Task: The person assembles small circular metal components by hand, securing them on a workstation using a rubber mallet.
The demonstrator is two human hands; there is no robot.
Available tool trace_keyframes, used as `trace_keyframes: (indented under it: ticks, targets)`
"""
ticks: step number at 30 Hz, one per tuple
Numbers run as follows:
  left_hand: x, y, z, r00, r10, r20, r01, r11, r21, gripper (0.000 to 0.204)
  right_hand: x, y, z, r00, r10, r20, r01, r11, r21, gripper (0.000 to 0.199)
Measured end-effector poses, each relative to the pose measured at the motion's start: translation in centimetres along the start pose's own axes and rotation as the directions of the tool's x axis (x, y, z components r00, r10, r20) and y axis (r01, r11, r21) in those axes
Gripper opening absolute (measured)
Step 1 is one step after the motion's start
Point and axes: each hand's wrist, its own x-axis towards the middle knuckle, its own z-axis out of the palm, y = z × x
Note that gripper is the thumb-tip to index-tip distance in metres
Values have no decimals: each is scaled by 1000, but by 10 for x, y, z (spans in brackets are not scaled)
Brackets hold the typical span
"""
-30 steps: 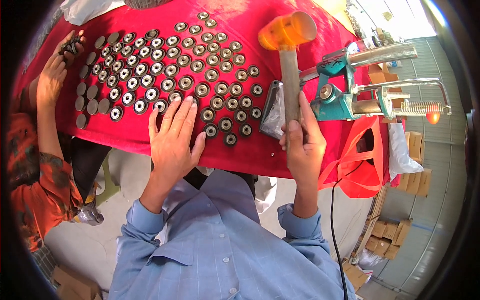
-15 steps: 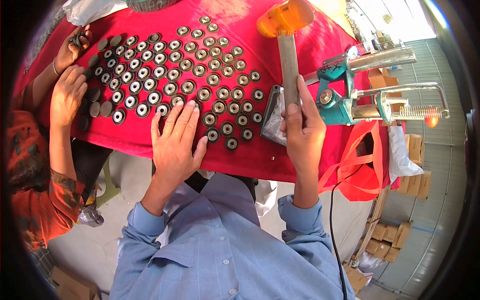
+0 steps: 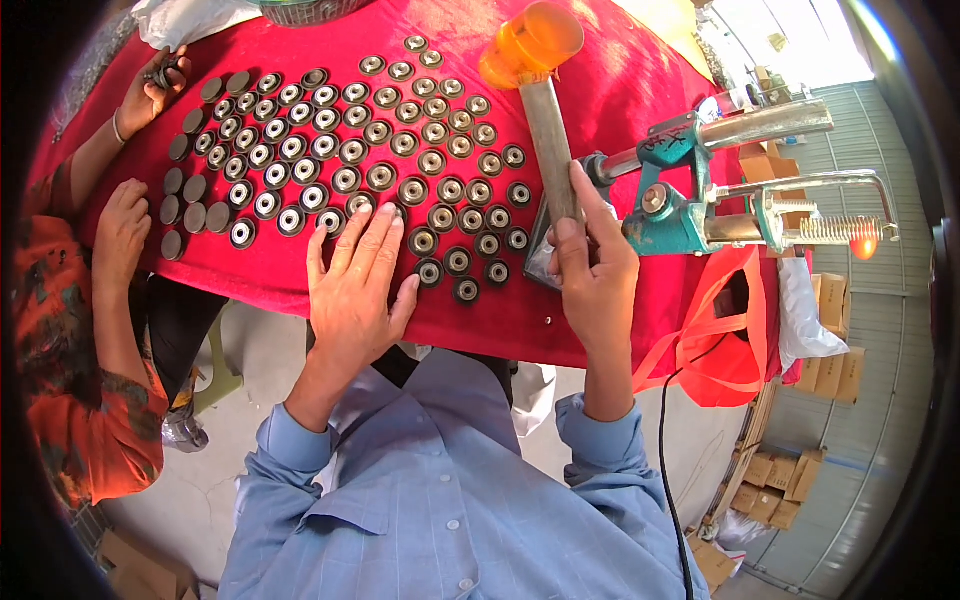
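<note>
My right hand (image 3: pixel 598 270) is wrapped round the handle of a mallet (image 3: pixel 548 130). Its translucent orange head (image 3: pixel 530 45) points away from me, over the far part of the table. My left hand (image 3: pixel 358 275) lies flat, fingers stretched out, at the near edge of a spread of small round black pieces with shiny metal centres (image 3: pixel 413 191). Its fingertips touch or partly cover one or two of them; exactly which I cannot tell. Several plain dark discs (image 3: pixel 195 187) lie at the left end of the spread.
A green hand press (image 3: pixel 665 190) stands at the right, beside a red bag (image 3: pixel 725 350). At the left, a co-worker's far hand (image 3: pixel 155 90) holds dark pieces; their near hand (image 3: pixel 122 230) rests by the discs. A red cloth (image 3: pixel 480 325) covers the table.
The mallet's head has swung to the left, and my right hand shifted slightly with it. My left hand stays put. The co-worker's near hand has drawn back from the dark discs.
</note>
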Motion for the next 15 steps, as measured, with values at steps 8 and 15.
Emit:
trace_keyframes:
  ticks: [8,15]
  targets:
    - [0,2,-1,1000,1,11,-1,1000,-8,68,-2,24,16,993,51,110,-41,994,-97,50]
    - [0,0,-2,1000,-10,10,10,1000,-12,68,26,-14,15,999,-32,-38,37,990,137,50]
